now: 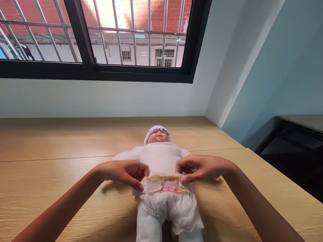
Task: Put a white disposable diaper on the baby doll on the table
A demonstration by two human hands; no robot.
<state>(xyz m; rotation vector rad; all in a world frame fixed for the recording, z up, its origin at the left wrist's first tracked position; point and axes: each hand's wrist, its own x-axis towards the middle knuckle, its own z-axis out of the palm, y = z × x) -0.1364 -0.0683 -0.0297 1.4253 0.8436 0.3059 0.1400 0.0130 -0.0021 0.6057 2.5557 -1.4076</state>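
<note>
A baby doll [160, 158] in white with a "Happy Baby" cap [158, 128] lies on its back, its head toward the window. Around its hips is a white diaper [183, 206] with a colourful printed waistband [170, 185]. At the waistband's left side, my left hand [128, 171] is closed, thumb and fingers pinching the diaper by a whitish tab [153, 185]. My right hand [202, 167] pinches the diaper's right side, its thumb on the band's edge. The curled fingers of both hands are partly hidden. Below the diaper, the doll's white legs run out of view.
The doll rests on a light wooden table [55, 195] with a seam across it. Behind stand a white wall [98, 101] and a black-framed window [139, 76] with metal bars. A dark-framed table [304, 122] is at the far right, beyond the table's edge.
</note>
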